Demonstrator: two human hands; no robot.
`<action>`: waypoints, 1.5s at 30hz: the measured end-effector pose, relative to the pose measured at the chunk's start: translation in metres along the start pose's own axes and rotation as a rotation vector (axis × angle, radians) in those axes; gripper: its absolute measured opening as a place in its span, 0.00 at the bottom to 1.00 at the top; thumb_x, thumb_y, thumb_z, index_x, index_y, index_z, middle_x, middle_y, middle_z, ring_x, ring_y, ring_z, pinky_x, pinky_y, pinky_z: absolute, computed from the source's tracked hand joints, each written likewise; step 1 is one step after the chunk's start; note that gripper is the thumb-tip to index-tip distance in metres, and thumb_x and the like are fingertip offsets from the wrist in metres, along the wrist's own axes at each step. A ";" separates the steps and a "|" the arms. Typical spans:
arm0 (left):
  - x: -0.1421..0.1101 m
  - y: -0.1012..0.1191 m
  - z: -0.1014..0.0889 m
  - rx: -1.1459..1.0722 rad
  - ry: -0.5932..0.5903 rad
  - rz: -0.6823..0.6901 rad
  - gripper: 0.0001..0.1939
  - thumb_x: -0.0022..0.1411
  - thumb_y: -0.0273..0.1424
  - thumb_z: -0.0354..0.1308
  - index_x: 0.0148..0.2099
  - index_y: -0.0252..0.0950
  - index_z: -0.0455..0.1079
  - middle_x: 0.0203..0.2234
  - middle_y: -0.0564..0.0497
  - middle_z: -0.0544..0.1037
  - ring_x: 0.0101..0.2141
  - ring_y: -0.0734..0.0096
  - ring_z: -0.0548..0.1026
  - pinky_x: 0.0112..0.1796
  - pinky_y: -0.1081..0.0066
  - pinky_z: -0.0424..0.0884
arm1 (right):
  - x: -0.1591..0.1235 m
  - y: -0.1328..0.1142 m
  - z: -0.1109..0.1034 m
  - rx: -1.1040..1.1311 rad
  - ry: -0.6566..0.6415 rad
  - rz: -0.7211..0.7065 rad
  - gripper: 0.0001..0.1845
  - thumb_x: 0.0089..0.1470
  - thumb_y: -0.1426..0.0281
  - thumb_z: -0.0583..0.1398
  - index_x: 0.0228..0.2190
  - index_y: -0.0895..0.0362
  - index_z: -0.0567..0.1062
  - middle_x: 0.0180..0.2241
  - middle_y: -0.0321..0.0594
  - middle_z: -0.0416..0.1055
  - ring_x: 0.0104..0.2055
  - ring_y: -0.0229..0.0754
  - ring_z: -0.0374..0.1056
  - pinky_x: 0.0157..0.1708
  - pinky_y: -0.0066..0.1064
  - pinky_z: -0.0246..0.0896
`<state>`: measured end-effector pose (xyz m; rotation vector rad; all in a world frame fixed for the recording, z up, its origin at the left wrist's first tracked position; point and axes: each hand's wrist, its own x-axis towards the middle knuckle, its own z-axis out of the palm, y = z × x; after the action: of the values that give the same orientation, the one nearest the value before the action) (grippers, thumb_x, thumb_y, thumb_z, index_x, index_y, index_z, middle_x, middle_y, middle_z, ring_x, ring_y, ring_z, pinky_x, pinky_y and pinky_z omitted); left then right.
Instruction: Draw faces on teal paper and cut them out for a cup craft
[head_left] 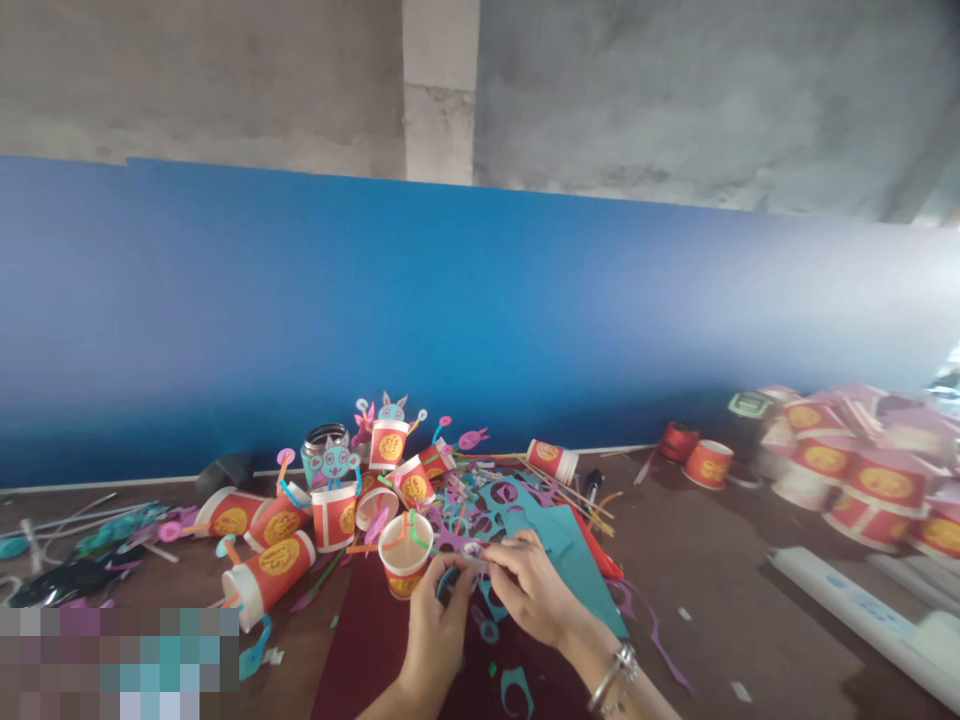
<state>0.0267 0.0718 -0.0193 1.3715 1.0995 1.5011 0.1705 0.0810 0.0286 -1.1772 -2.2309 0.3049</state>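
Observation:
My left hand [439, 620] is closed, with a dark round thing edged in teal [448, 580] in its curled fingers. I cannot make out its exact kind. My right hand [534, 590], wearing a bracelet at the wrist, pinches near the left fingertips. A small whitish piece [474, 551] shows between the fingertips of both hands. Just behind my left hand a red-and-white paper cup [406, 560] stands upright, with orange and green straws at its rim. Teal paper sheets [574, 545] and purple and teal cut-out scraps lie under and behind my hands.
Several decorated paper cups [270, 575] lie and stand at the left, some with straw arms. Stacked cups [885, 480] fill the far right, near a long white box [855, 610]. Thin sticks [574, 490] lie behind the paper. A blue panel [450, 300] closes off the back.

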 end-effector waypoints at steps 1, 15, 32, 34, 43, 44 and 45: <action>0.000 0.000 0.000 -0.003 -0.001 0.002 0.12 0.57 0.40 0.56 0.32 0.35 0.67 0.21 0.55 0.70 0.22 0.73 0.66 0.25 0.75 0.64 | 0.000 -0.001 -0.001 -0.002 0.003 0.002 0.15 0.56 0.75 0.48 0.22 0.56 0.68 0.19 0.32 0.65 0.24 0.35 0.61 0.36 0.30 0.49; -0.002 0.002 -0.001 -0.047 -0.018 0.082 0.10 0.59 0.38 0.54 0.31 0.36 0.66 0.22 0.54 0.68 0.25 0.73 0.65 0.28 0.76 0.64 | 0.003 -0.007 0.007 0.191 0.068 0.095 0.20 0.53 0.72 0.50 0.12 0.57 0.55 0.14 0.29 0.52 0.20 0.33 0.54 0.34 0.30 0.51; -0.004 0.015 -0.001 -0.230 -0.011 -0.019 0.12 0.56 0.40 0.58 0.33 0.36 0.65 0.22 0.55 0.65 0.24 0.75 0.64 0.27 0.76 0.64 | 0.000 0.026 0.005 0.068 0.387 0.233 0.08 0.50 0.68 0.58 0.34 0.53 0.76 0.41 0.44 0.71 0.46 0.50 0.63 0.47 0.42 0.56; -0.004 0.017 -0.003 -0.231 -0.027 0.003 0.11 0.56 0.40 0.57 0.32 0.36 0.65 0.23 0.55 0.65 0.24 0.76 0.64 0.27 0.77 0.64 | 0.003 0.011 0.003 0.300 0.319 0.165 0.09 0.53 0.67 0.56 0.32 0.54 0.75 0.41 0.45 0.70 0.46 0.47 0.64 0.48 0.39 0.58; -0.001 0.040 -0.009 -0.154 0.018 0.007 0.11 0.55 0.40 0.58 0.32 0.36 0.67 0.23 0.54 0.69 0.25 0.73 0.68 0.27 0.76 0.66 | 0.016 -0.022 -0.009 0.334 0.246 0.036 0.05 0.52 0.71 0.56 0.26 0.56 0.70 0.41 0.45 0.68 0.46 0.47 0.63 0.48 0.39 0.57; 0.000 0.044 -0.011 -0.116 0.030 0.032 0.11 0.55 0.39 0.58 0.34 0.36 0.68 0.26 0.52 0.72 0.28 0.70 0.70 0.30 0.74 0.67 | 0.020 -0.023 -0.011 0.324 0.280 0.020 0.06 0.53 0.71 0.55 0.26 0.56 0.70 0.40 0.45 0.68 0.45 0.47 0.63 0.47 0.39 0.57; 0.002 0.048 -0.014 -0.073 0.048 0.074 0.12 0.55 0.39 0.58 0.37 0.36 0.69 0.30 0.49 0.74 0.32 0.67 0.72 0.33 0.73 0.69 | 0.024 -0.023 -0.012 0.316 0.325 0.016 0.06 0.54 0.70 0.54 0.26 0.56 0.69 0.40 0.45 0.68 0.45 0.46 0.63 0.47 0.39 0.57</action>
<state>0.0120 0.0588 0.0266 1.3449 1.0229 1.6190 0.1516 0.0861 0.0583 -0.9954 -1.8153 0.4228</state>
